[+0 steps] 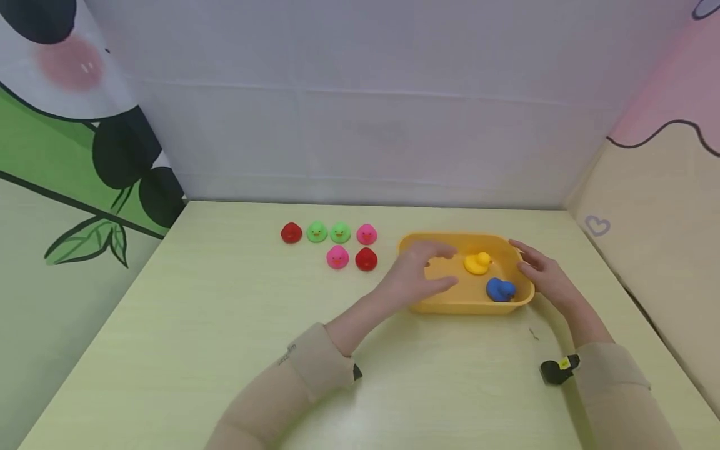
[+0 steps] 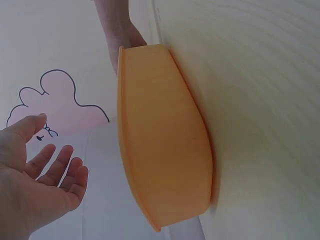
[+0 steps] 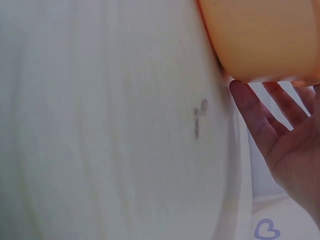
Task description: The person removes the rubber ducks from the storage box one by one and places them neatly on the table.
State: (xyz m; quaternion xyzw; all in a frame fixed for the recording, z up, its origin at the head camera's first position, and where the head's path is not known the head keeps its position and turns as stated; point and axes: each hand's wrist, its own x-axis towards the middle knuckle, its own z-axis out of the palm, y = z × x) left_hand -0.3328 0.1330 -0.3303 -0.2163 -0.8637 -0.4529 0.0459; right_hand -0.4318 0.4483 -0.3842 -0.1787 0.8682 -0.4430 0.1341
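A yellow-orange plastic tray (image 1: 450,309) sits on the right part of the table, holding a yellow rubber duck (image 1: 477,264) and a blue rubber duck (image 1: 500,290). Over the tray's left end hovers my left hand (image 1: 415,275), thumb and fingers spread apart with nothing between them. In the left wrist view this hand (image 2: 42,175) is beside the tray's rim, clear of its wall (image 2: 165,135). My right hand (image 1: 548,278) rests at the tray's right end. The right wrist view shows its extended fingers (image 3: 252,112) against the tray's outer wall (image 3: 270,40).
Left of the tray, small toy ducks stand in two rows: a red one (image 1: 291,233), two green ones (image 1: 317,232) and a pink one (image 1: 367,234) behind, another pink one (image 1: 337,257) and red one (image 1: 366,259) in front. A pale curtain (image 1: 360,137) closes off the table's back.
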